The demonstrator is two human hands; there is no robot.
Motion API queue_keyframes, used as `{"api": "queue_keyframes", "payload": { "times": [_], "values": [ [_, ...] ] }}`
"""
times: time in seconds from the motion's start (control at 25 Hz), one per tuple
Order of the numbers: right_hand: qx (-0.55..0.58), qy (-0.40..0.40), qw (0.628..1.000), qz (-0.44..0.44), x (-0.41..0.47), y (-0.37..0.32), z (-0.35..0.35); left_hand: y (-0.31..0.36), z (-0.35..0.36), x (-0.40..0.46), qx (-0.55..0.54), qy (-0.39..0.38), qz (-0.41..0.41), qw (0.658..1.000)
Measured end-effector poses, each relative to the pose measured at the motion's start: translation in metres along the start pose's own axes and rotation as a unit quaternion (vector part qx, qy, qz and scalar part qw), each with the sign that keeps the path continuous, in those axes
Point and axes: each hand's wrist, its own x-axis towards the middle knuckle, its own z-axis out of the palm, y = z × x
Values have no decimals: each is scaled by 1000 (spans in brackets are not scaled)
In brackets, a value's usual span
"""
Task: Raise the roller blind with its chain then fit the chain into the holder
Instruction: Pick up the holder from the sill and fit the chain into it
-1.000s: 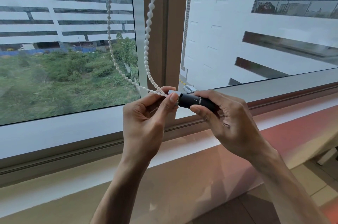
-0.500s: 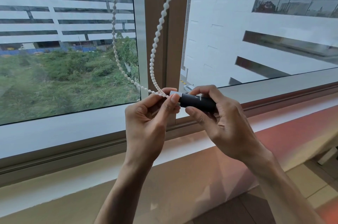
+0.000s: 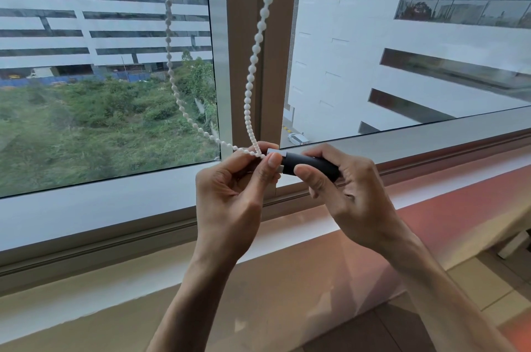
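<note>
A white bead chain [image 3: 252, 61] hangs in two strands from above the frame and loops down in front of the window. My left hand [image 3: 232, 193] pinches the bottom of the loop between thumb and fingers. My right hand [image 3: 347, 193] grips a black cylindrical chain holder [image 3: 309, 166] lying level, its pale grey end [image 3: 274, 154] turned left toward the chain. The chain's lowest beads meet that grey end; whether they sit inside it I cannot tell. The roller blind itself is out of view.
A brown window mullion [image 3: 247, 35] stands right behind the chain, between two glass panes. The white sill and frame [image 3: 115, 208] run below my hands, over a beige wall. Tiled floor [image 3: 488, 294] shows at the lower right.
The right strand of the chain has swung rightward and now hangs in front of the mullion. Both hands have stayed together, keeping the chain's end at the holder's grey tip.
</note>
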Motion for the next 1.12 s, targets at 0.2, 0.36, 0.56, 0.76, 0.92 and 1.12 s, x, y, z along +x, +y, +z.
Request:
{"api": "queue_keyframes", "payload": {
  "times": [0.2,0.36,0.56,0.76,0.92,1.12],
  "values": [
    [-64,3,998,-22,3,3,-5,0,-6,6,39,6,6,999],
    [-67,51,996,-14,-1,9,-24,2,-43,24,4,74,21,997],
    [-58,27,997,-33,0,-1,-14,4,-18,13,5,27,17,999],
    [-76,3,996,-55,2,-4,-7,6,-2,6,11,-11,16,1000],
    [-77,-3,996,-50,2,-7,-9,10,-1,4,19,-31,17,999],
    [-61,-13,997,-36,1,-11,-10,13,2,2,0,-27,6,1000]
  ]
}}
